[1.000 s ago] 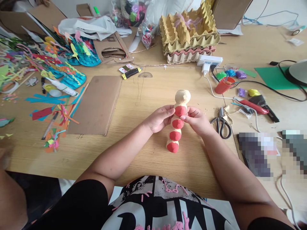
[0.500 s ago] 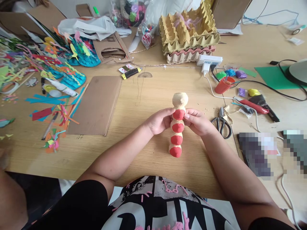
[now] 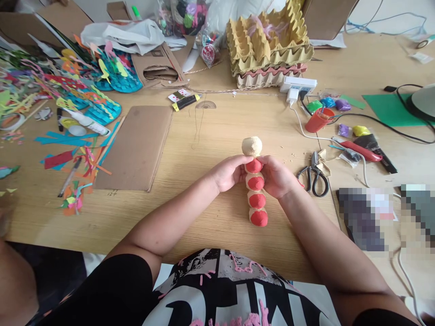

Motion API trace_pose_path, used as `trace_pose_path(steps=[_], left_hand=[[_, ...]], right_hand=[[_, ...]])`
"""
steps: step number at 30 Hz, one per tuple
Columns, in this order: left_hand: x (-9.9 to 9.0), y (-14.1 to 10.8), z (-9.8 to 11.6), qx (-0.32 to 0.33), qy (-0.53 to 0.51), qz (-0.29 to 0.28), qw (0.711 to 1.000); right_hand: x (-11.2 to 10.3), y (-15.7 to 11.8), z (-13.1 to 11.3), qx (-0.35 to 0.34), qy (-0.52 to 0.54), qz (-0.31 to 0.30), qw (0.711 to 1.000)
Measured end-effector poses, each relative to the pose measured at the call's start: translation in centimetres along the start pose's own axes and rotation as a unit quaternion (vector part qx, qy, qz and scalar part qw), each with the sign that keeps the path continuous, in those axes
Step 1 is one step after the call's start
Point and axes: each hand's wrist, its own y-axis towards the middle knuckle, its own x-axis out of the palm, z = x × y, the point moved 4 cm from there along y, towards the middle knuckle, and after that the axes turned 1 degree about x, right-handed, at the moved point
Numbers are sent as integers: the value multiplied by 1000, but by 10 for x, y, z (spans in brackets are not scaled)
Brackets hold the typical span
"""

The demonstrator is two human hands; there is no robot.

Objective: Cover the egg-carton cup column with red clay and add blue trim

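Observation:
Between my two hands is a row of egg-carton cups (image 3: 256, 183), cream at the joints with several red domes and a plain cream cup (image 3: 252, 146) at its far end. My left hand (image 3: 231, 174) grips its left side near the uppermost red dome, thumb laid along the top. From the other side my right hand (image 3: 277, 175) closes on the same spot, its thumb almost meeting the left one. Both hands' other fingers are partly hidden beneath or behind the piece. Black-handled scissors (image 3: 314, 174) lie just right of my right hand.
Left of my hands lies a cardboard sheet (image 3: 136, 147), with paper scraps (image 3: 78, 194) and a glue bottle (image 3: 90, 123) beyond. Stacked egg trays (image 3: 272, 54) and a power strip (image 3: 299, 84) stand at the back. A red cup (image 3: 319, 119) and a white cable are at right.
The far cream cup has tipped and shifted slightly left, while the near end has swung right. My right hand has moved slightly, its thumb now lying across the top.

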Motion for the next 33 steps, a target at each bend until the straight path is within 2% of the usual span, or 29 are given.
trace_pose_path(steps=[4,10,17,22,28,33], left_hand=[[-1,-1,-1,-15,0,19,1000],[-4,0,1,10,52,9,999],[-3,0,7,16,63,-25,998],[-2,-2,9,33,93,-14,995],[-3,0,4,16,62,12,998],[-4,0,3,18,33,11,999]], right_hand=[[3,-1,3,14,13,21,1000],[0,2,4,-4,-4,41,999],[-3,3,1,-9,-10,2,1000],[1,1,1,-7,-19,-18,1000],[4,1,1,-3,-13,-10,1000],[3,0,1,-1,-12,6,1000]])
